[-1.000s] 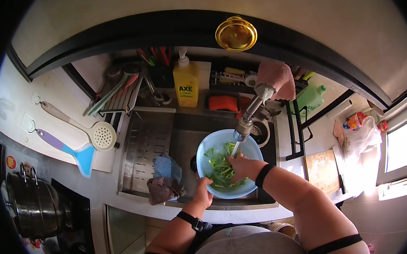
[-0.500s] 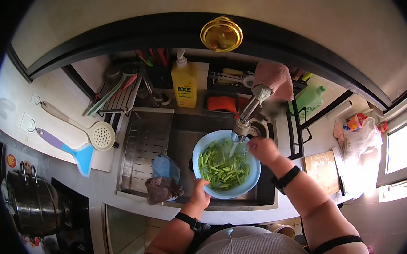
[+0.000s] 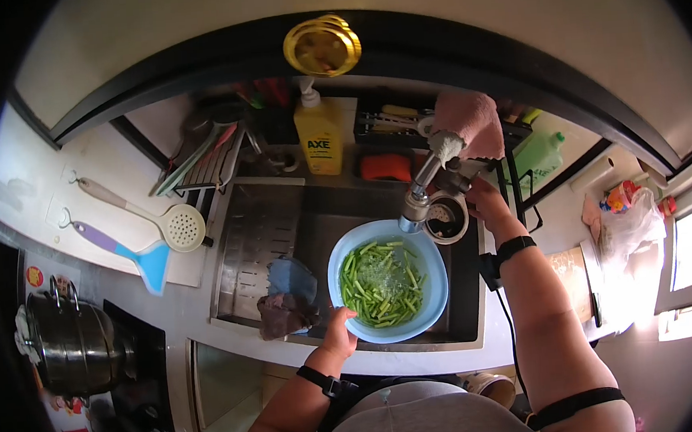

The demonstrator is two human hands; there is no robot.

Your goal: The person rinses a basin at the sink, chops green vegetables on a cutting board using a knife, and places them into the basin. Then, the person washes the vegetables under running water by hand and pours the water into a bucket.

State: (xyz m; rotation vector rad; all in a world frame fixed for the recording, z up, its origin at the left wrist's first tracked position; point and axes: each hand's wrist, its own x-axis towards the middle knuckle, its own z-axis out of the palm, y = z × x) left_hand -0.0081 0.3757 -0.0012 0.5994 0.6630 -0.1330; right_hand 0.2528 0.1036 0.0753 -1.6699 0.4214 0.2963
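Note:
A light blue bowl (image 3: pixel 439 290) stands in the sink, with cut green stalks (image 3: pixel 367 295) in bubbly water. My left hand (image 3: pixel 340 333) grips the bowl's near left rim, thumb over the edge. Above the bowl's far side hangs the spout of a metal faucet (image 3: pixel 415 205), with a pale cloth tied around its upper part. My right hand (image 3: pixel 486 200) is at the faucet's base on the right, its fingers closed around the handle and partly hidden. Beside the bowl, a round strainer basket (image 3: pixel 446 217) sits below the faucet.
Blue and brown rags (image 3: pixel 288 312) lie on the sink's drainboard (image 3: pixel 254 222). Behind the sink stand a yellow soap bottle (image 3: pixel 320 137) and an orange sponge (image 3: pixel 384 167). A pink towel (image 3: pixel 472 125) hangs behind the faucet. A steel pot (image 3: pixel 78 339) is at the left.
My right hand has moved from beside the spout over the bowl back and right to the faucet's base. The left hand still holds the bowl. The view has shifted slightly.

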